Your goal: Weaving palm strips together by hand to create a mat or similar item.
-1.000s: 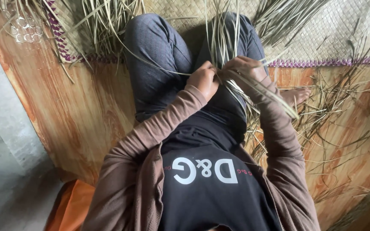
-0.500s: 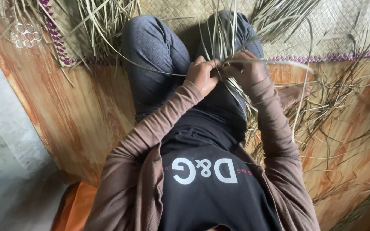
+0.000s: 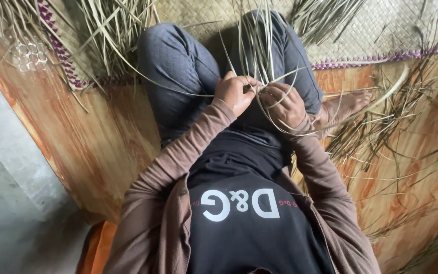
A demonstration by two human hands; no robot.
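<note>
Surface: grey concrete wall (image 3: 11, 193) at left; orange-brown grained plank floor (image 3: 92, 147); woven straw mat (image 3: 381, 30) with purple edging across top.

Hidden: clear ringed object (image 3: 29, 55) on floor, kind unclear; bare foot (image 3: 343, 107) half under loose dried reeds (image 3: 381, 132); orange item (image 3: 95, 248) cut off at bottom edge.

Work item: bundle of thin pale-green dried leaf strips (image 3: 257, 50), standing fanned over lap between grey-trousered knees.

Left hand (image 3: 235, 94): fingers curled, pinching strips. Right hand (image 3: 283, 105): closed around strips, touching left.
</note>
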